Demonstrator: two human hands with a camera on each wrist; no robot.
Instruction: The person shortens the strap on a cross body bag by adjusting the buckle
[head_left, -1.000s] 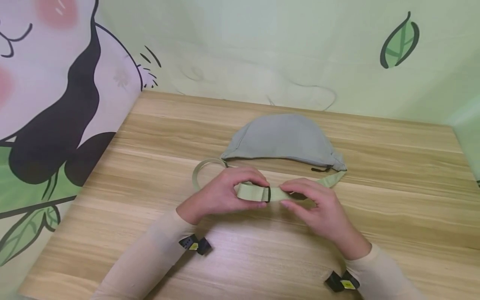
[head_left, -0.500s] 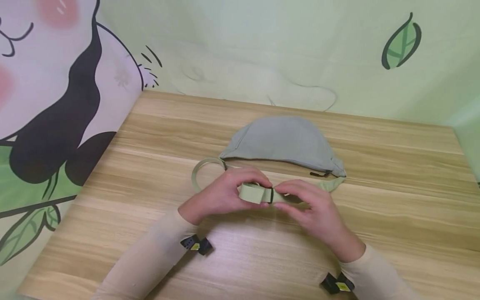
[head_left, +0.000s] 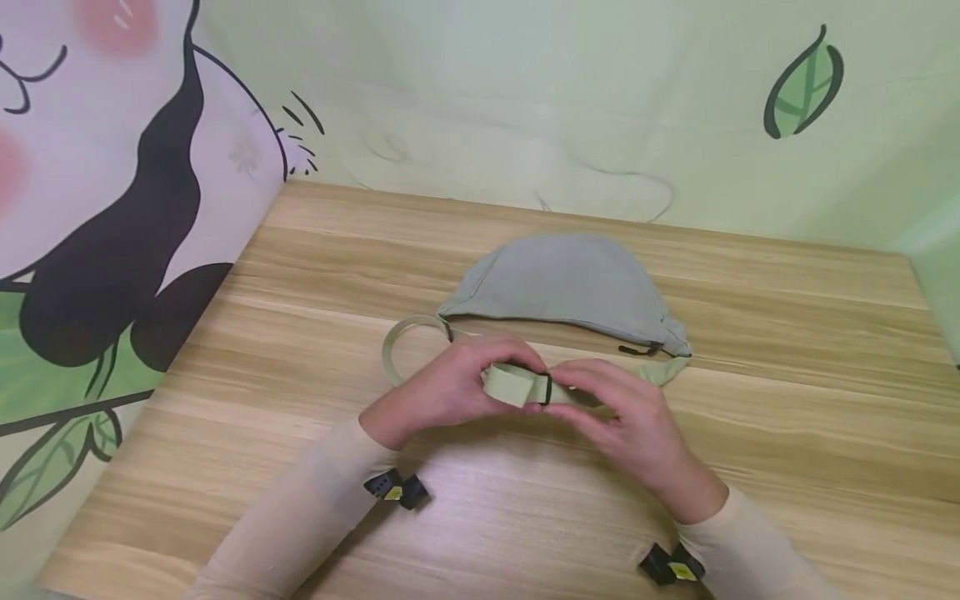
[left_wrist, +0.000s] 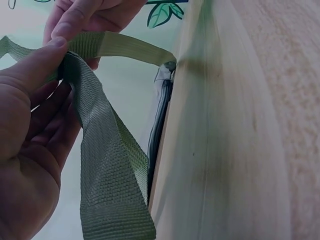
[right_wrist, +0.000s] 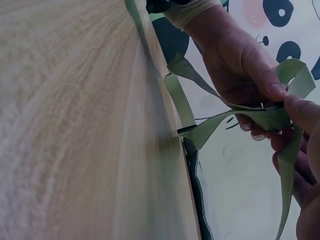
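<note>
A light green webbing strap (head_left: 508,387) is held off the table in front of a grey waist bag (head_left: 562,279). My left hand (head_left: 442,385) pinches the strap beside a black strap slider (head_left: 547,389), thumb below and fingers above. From the other side my right hand (head_left: 633,408) pinches the webbing, its fingertips right at the slider. A loop of webbing bulges toward the left palm. In the left wrist view, a long stretch of strap (left_wrist: 110,185) hangs past the left hand. The right wrist view shows a tail of webbing (right_wrist: 287,185) dangling beside the right fingers.
The wooden table (head_left: 315,250) meets a wall printed with a panda and leaves. A strap loop (head_left: 390,350) lies left of the bag, and a black zipper pull (head_left: 633,350) sticks out at its front right. Each sleeve carries a small black wrist camera (head_left: 395,490).
My right hand has moved left, closing the gap to the slider. The slider has shifted slightly right, and the webbing loop beside it stands out more. The bag's right end has shifted slightly toward me.
</note>
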